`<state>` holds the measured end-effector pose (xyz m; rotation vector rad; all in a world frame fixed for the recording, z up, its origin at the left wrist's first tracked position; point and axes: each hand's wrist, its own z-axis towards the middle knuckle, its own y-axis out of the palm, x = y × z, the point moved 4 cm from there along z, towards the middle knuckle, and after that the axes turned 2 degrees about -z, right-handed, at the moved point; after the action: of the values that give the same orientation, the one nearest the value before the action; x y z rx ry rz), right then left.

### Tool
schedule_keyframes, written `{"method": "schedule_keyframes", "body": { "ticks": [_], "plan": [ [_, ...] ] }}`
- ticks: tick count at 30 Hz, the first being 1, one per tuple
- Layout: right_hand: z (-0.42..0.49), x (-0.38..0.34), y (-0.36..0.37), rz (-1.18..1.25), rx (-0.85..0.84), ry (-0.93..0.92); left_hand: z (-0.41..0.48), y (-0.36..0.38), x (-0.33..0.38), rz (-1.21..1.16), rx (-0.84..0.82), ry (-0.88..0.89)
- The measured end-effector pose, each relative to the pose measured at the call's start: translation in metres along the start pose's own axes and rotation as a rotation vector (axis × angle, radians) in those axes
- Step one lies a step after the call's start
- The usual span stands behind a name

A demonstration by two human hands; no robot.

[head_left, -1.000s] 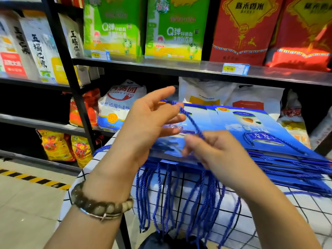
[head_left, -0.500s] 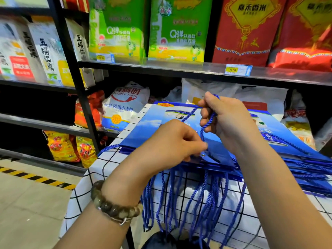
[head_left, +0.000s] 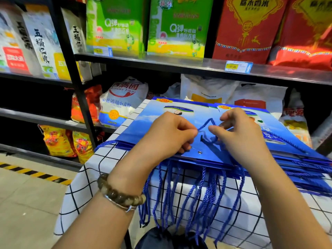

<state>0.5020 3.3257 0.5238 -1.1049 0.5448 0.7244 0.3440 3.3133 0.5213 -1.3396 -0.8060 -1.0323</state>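
Blue cord in pinching fingers of left hand and right hand, atop stacked blue bags, flour sack behind.

A yellow price tag on the shelf edge above the right grip reads "45.00". Green boxes higher up say "Q弹". The white sack beyond the left grip reads "香满园".
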Motion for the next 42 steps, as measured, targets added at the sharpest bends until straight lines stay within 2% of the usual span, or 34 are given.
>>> {"method": "schedule_keyframes", "body": {
  "ticks": [2, 5, 10, 14, 16, 20, 25, 29, 33, 39, 42],
  "plan": [
    [-0.002, 0.0, -0.003, -0.131, 0.082, -0.121, 0.0, -0.005, 0.002, 0.123, 0.065, 0.059],
    [-0.003, 0.001, -0.002, -0.181, 0.024, -0.221, -0.005, -0.017, 0.007, 0.3, 0.13, 0.137],
    [0.002, -0.007, 0.005, -0.269, -0.096, -0.347, -0.019, -0.012, 0.008, 0.506, 0.02, 0.161],
    [0.014, -0.007, 0.027, -0.455, -0.297, -0.234, -0.021, -0.004, 0.004, 0.656, -0.086, 0.14],
    [0.017, -0.005, 0.034, -0.472, -0.326, -0.211, -0.019, -0.003, -0.001, 0.703, -0.138, 0.114],
    [0.011, -0.004, 0.027, -0.393, -0.323, -0.301, -0.02, -0.007, -0.008, 0.686, -0.156, 0.145],
    [-0.007, -0.006, 0.002, -0.313, -0.412, -0.432, -0.025, -0.011, -0.013, 0.672, -0.17, 0.269],
    [-0.012, -0.008, 0.002, -0.378, -0.414, -0.523, -0.029, -0.011, -0.013, 0.634, -0.118, 0.363],
    [-0.008, -0.015, 0.003, -0.365, -0.375, -0.538, -0.031, -0.012, -0.012, 0.653, -0.082, 0.428],
    [-0.007, -0.02, 0.008, -0.365, -0.47, -0.595, -0.03, -0.012, -0.013, 0.662, -0.031, 0.5],
    [-0.008, -0.023, 0.014, -0.315, -0.471, -0.551, -0.029, -0.012, -0.01, 0.661, 0.021, 0.532]
  ]
}}
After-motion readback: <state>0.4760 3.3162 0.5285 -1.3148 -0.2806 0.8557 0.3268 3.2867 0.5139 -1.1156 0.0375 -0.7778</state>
